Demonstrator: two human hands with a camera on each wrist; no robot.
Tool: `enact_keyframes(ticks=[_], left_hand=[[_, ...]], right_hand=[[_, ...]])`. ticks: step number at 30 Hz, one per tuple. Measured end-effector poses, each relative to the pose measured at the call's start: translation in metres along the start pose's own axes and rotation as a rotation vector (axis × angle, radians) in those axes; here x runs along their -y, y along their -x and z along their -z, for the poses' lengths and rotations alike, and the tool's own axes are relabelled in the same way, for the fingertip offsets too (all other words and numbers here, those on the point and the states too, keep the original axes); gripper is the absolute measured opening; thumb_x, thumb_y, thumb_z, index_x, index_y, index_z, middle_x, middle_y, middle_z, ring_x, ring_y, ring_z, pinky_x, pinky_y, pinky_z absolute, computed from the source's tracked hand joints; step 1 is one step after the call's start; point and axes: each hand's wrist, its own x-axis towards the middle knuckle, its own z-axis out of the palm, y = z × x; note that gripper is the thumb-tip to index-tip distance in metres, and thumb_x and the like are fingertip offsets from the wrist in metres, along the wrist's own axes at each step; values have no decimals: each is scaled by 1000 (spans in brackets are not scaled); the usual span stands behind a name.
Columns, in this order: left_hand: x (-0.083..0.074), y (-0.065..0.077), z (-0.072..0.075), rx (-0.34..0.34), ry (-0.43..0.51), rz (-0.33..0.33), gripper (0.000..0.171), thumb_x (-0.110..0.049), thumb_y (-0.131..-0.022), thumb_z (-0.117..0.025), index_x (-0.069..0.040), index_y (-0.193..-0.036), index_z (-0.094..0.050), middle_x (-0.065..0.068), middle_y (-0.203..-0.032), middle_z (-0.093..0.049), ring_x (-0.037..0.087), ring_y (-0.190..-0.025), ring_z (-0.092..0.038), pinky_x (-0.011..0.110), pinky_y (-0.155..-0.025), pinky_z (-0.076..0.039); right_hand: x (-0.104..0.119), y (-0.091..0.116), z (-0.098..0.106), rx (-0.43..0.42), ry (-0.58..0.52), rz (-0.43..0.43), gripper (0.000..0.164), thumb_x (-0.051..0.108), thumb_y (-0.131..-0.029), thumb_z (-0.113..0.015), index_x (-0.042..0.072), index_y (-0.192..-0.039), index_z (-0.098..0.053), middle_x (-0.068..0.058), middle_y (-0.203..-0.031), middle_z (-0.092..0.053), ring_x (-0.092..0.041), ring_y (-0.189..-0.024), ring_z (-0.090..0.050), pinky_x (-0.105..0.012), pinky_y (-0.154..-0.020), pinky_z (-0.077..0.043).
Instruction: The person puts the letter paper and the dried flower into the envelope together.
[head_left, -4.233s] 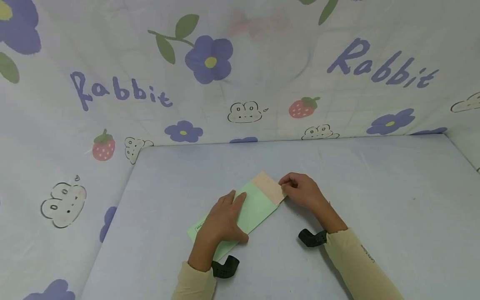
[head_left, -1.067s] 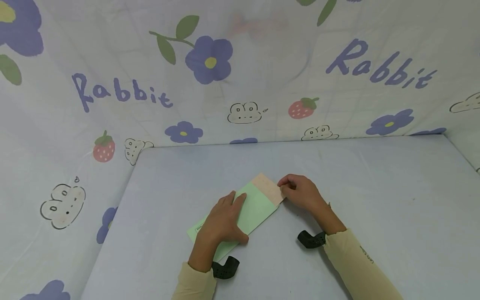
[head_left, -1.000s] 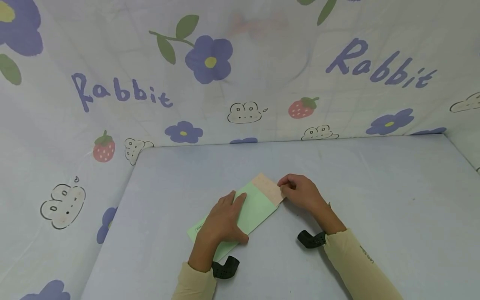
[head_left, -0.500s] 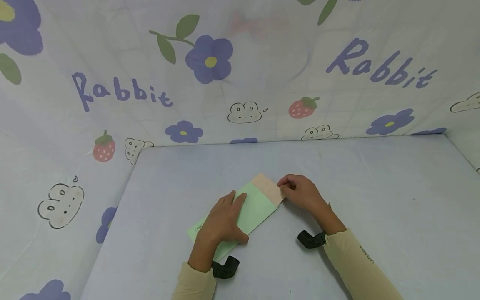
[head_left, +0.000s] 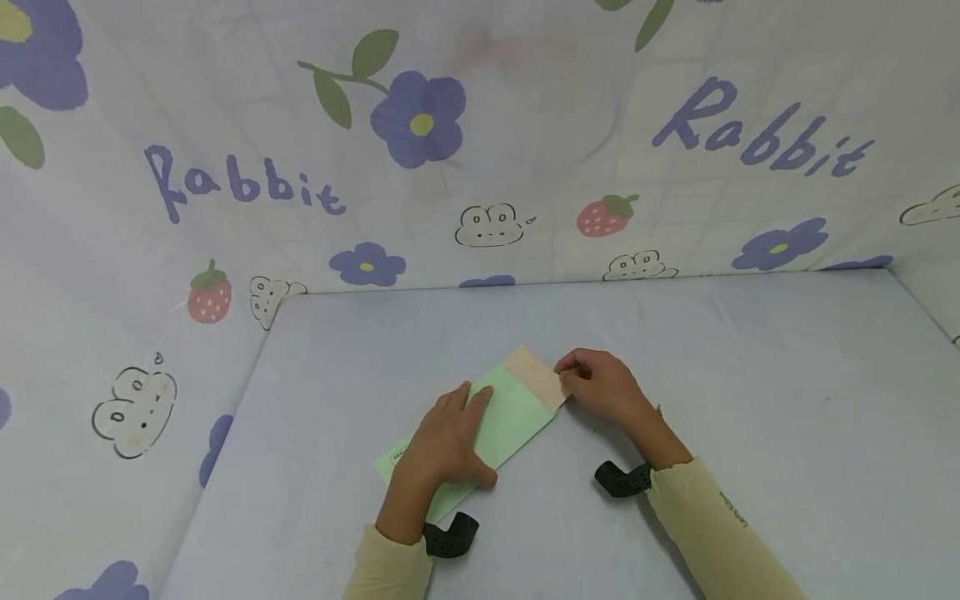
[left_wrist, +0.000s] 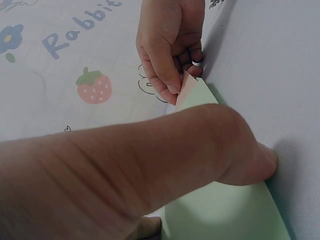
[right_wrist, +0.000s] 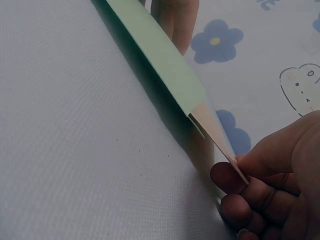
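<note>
A light green envelope point(head_left: 513, 417) lies aslant on the table, with small printed marks near its lower left end. From its upper right end sticks a pale pink sheet of paper point(head_left: 536, 375). My left hand point(head_left: 442, 442) rests on the envelope with fingers and thumb spread, covering part of it. In the left wrist view its thumb reaches over the envelope's edge. My right hand point(head_left: 603, 383) pinches the pink paper's corner between thumb and fingers. The right wrist view shows the paper point(right_wrist: 215, 130) coming out between green layers, its tip between those fingers point(right_wrist: 227, 177).
A pale, whitish table point(head_left: 750, 400) lies under everything. Behind and at the left hangs a white cloth point(head_left: 525, 108) printed with flowers, strawberries and the word Rabbit. A black curved device point(head_left: 453, 536) sits at the left wrist, another black device point(head_left: 622, 479) at the right.
Compared with the oldest frame, my right hand and the pink paper's end have shifted very slightly toward the envelope. Over the last second both hands stay in place.
</note>
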Motion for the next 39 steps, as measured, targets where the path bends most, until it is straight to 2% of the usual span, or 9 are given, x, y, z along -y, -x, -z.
enact_keyframes(ticks=[39], left_hand=[[0, 0, 0, -3, 10, -2, 103, -22, -65, -85, -7, -155, -37, 23, -158, -29, 38, -145, -28, 49, -114, -29]], right_hand=[[-1, 1, 0, -5, 19, 33, 20, 11, -95, -56, 7, -103, -73, -4, -95, -69, -21, -83, -56, -36, -72, -44]])
